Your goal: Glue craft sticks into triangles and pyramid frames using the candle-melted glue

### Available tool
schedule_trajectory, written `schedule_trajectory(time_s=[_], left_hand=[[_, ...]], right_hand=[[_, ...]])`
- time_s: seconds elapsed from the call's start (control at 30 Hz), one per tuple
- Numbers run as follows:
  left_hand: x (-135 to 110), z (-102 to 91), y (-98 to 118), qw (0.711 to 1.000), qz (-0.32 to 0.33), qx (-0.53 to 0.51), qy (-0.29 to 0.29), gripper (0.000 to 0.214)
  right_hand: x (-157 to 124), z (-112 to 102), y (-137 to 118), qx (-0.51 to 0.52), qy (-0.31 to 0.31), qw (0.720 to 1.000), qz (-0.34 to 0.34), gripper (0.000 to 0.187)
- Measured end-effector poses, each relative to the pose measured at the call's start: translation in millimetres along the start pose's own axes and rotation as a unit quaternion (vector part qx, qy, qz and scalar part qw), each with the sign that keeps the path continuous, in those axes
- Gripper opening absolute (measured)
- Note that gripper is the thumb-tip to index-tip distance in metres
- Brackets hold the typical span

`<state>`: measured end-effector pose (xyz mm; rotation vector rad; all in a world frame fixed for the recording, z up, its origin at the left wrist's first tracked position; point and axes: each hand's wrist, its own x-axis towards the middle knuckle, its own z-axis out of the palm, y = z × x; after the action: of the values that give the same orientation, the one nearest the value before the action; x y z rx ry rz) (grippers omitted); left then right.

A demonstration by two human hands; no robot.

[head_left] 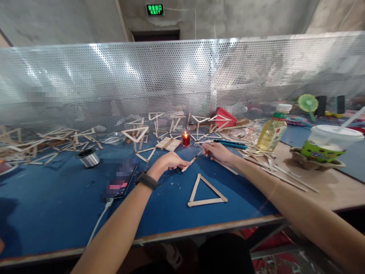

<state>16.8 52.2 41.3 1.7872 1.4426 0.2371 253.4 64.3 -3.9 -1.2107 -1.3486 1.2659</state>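
My left hand (174, 161), a dark band on its wrist, pinches a wooden craft stick (187, 166) just above the blue table. Close to the far end of that stick, my right hand (216, 151) has its fingers closed on a thin, small piece whose kind I cannot make out; a dark spot shows where it meets the stick. A lit candle in a red glass (186, 138) stands just beyond both hands. Nearer to me, a triangle of craft sticks (208, 202) lies flat. Another loose stick (227, 167) lies beneath my right forearm.
Behind the hands are several stick frames (135, 133), a pile of flat sticks (169, 143) and a blue utility knife (230, 144). A phone (122, 179) with a cable lies left. To the right are a bottle (272, 129), loose sticks (270, 167) and a lidded cup (325, 144).
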Motion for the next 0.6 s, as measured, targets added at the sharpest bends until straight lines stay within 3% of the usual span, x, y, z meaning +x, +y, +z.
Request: schedule_trajectory(time_s=[0.1,0.6], left_hand=[[-4.1,-2.4,6.5,0.998,-0.062,0.018,-0.023,0.05],[-8.2,-1.2,10.2,0.997,-0.072,0.011,-0.004,0.051]], right_hand=[[0.7,0.3,0.2,-0.007,0.003,1.0,0.002,0.031],[-1.6,0.7,-3.5,-0.026,0.009,0.999,0.017,0.026]])
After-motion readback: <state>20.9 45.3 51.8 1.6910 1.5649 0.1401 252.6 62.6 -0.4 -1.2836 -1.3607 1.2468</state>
